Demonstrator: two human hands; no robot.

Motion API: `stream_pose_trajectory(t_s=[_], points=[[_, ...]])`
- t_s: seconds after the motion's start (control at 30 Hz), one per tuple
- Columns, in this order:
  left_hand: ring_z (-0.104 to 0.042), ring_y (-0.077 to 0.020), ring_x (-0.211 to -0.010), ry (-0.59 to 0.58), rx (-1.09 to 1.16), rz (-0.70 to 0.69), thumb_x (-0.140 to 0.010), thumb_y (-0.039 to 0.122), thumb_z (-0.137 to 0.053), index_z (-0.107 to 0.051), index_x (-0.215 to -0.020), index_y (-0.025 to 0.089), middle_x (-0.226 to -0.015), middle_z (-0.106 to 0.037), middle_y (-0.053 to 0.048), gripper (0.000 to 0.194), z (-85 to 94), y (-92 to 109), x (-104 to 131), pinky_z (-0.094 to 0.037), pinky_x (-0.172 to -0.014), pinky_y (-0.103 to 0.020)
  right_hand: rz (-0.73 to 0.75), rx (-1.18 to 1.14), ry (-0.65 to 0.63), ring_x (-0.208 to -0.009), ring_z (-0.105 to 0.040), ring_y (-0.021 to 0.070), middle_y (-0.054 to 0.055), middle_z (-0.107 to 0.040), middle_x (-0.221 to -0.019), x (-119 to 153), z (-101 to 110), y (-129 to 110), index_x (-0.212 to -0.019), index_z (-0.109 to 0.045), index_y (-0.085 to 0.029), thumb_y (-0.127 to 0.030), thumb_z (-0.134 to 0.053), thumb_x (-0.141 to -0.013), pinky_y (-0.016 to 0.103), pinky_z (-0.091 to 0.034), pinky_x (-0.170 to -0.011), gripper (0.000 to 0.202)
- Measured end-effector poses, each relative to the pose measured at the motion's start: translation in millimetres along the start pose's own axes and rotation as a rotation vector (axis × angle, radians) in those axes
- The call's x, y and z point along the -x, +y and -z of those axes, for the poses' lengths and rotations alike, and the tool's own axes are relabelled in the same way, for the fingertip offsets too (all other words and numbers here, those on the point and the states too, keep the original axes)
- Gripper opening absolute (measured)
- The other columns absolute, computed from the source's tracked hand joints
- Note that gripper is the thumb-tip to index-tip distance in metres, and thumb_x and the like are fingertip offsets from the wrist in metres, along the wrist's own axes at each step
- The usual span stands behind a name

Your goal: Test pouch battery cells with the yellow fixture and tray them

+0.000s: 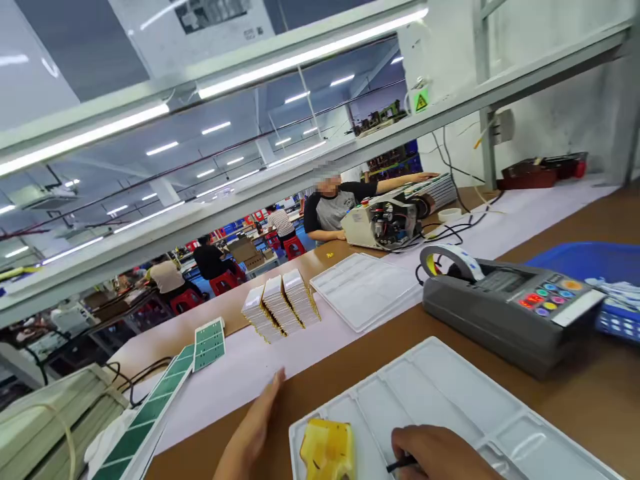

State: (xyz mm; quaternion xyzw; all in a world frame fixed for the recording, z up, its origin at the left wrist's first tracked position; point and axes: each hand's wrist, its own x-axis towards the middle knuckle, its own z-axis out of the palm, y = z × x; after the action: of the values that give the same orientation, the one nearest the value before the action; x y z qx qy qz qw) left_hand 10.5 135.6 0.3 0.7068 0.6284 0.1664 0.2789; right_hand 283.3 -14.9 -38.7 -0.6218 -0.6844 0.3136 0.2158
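Left hand (259,417): empty, extended. Right hand (435,453): pinching black tool (401,463). White tray (430,383): one yellow block (327,448). Work seemingly underway; amount finished unclear.

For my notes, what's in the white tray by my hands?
In the tray, a yellow thing. Your right hand, holding something black, hides part of the tray's floor.

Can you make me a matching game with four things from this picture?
Things:
1. yellow thing
2. tape machine
3. left hand
4. right hand

Clues:
A. to the left of the white tray
B. holding a thin dark thing
C. lying inside the white tray
D. grey, with coloured buttons

Right pairs: 1-C, 2-D, 3-A, 4-B
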Motion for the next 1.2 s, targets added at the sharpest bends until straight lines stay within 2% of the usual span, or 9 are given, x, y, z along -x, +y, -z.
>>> stream_pose_trajectory(t_s=[0.07, 0.13, 0.2, 0.3, 0.4, 0.6, 0.8, 0.93, 1.2], points=[[-0.037, -0.0217, -0.121, -0.117, 0.114, -0.106, -0.078, 0.052, -0.036, -0.041, -0.127, 0.024, -0.134, -0.040, -0.005, 0.057, -9.3, 15.8, 47.8, -0.031, -0.097, -0.035, 0.013, 0.022, 0.027, -0.084, -0.058, 0.0226, 0.003, -0.066, -0.086, 1.6, 1.6, -3.7, -0.080, -0.062, -0.025, -0.024, -0.051, -0.070, 0.029, -0.037, -0.069, 0.015], [-0.040, -0.0274, -0.117, -0.031, -0.037, -0.111, -0.061, 0.047, -0.061, -0.048, -0.121, 0.024, -0.127, -0.047, -0.008, 0.066, -21.6, 32.9, 86.9, -0.030, -0.096, -0.037, 0.033, 0.054, 0.046, -0.084, -0.058, 0.0229, 0.003, -0.066, -0.086, 3.9, 4.4, -6.0, -0.080, -0.062, -0.024, -0.025, -0.052, -0.070, 0.029, -0.037, -0.069, 0.014], [-0.047, -0.0315, -0.107, 0.037, -0.122, -0.021, -0.056, 0.046, -0.065, -0.050, -0.119, 0.025, -0.117, -0.054, -0.010, 0.068, -33.2, 48.8, 110.8, -0.034, -0.089, -0.042, 0.056, 0.080, 0.048, -0.084, -0.058, 0.0230, 0.004, -0.066, -0.086, 6.6, 7.5, -6.8, -0.081, -0.062, -0.023, -0.027, -0.052, -0.071, 0.029, -0.037, -0.067, 0.015], [-0.053, -0.0343, -0.095, 0.070, -0.077, 0.107, -0.050, 0.043, -0.069, -0.055, -0.113, 0.023, -0.105, -0.060, -0.013, 0.067, -44.1, 63.5, 116.4, -0.037, -0.080, -0.044, 0.075, 0.098, 0.023, -0.083, -0.058, 0.0225, 0.005, -0.066, -0.088, 9.5, 10.7, -6.0, -0.085, -0.061, -0.022, -0.029, -0.051, -0.073, 0.029, -0.036, -0.065, 0.018], [-0.057, -0.0314, -0.081, 0.098, 0.079, 0.127, -0.041, 0.024, -0.074, -0.061, -0.101, 0.021, -0.089, -0.064, -0.011, 0.061, -42.8, 64.8, 105.6, -0.042, -0.070, -0.040, 0.081, 0.106, -0.009, -0.083, -0.057, 0.0216, 0.005, -0.065, -0.090, 10.0, 11.2, -4.7, -0.087, -0.061, -0.022, -0.032, -0.051, -0.073, 0.027, -0.035, -0.063, 0.020], [-0.054, -0.0153, -0.048, 0.202, 0.834, 0.251, -0.055, 0.021, -0.067, -0.054, -0.106, 0.023, -0.065, -0.060, -0.001, 0.053, -7.4, 35.3, 111.8, -0.044, -0.046, -0.028, 0.043, 0.144, 0.041, -0.082, -0.057, 0.0197, 0.003, -0.064, -0.092, 12.8, 30.4, -3.3, -0.088, -0.061, -0.023, -0.027, -0.053, -0.071, 0.026, -0.035, -0.061, 0.018], [-0.054, -0.0154, -0.049, 0.317, 1.622, 0.204, -0.065, 0.018, -0.047, -0.058, -0.084, 0.020, -0.068, -0.063, -0.006, 0.022, 8.3, -29.3, 124.5, -0.051, -0.057, -0.037, -0.200, 0.400, -0.032, -0.085, -0.057, 0.0228, 0.007, -0.063, -0.096, 26.7, 76.6, 13.6, -0.087, -0.063, -0.019, -0.011, -0.065, -0.054, 0.025, -0.035, -0.058, 0.034], [-0.061, -0.0201, -0.062, 0.344, 1.745, 0.187, -0.065, 0.013, -0.046, -0.058, -0.090, 0.020, -0.075, -0.065, -0.006, 0.029, 4.4, -49.9, 122.1, -0.052, -0.058, -0.035, -0.293, 0.427, -0.106, -0.084, -0.058, 0.0212, 0.005, -0.062, -0.097, 25.9, 83.7, 23.1, -0.089, -0.063, -0.021, -0.009, -0.066, -0.051, 0.023, -0.035, -0.056, 0.040], [-0.061, -0.0176, -0.065, 0.327, 1.780, 0.158, -0.070, 0.013, -0.051, -0.057, -0.094, 0.016, -0.069, -0.064, -0.006, 0.026, 0.9, -44.9, 127.7, -0.052, -0.061, -0.031, -0.230, 0.449, -0.071, -0.078, -0.058, 0.0197, 0.005, -0.063, -0.092, 26.2, 70.8, 30.1, -0.083, -0.064, -0.020, -0.015, -0.064, -0.055, 0.024, -0.034, -0.054, 0.028]])
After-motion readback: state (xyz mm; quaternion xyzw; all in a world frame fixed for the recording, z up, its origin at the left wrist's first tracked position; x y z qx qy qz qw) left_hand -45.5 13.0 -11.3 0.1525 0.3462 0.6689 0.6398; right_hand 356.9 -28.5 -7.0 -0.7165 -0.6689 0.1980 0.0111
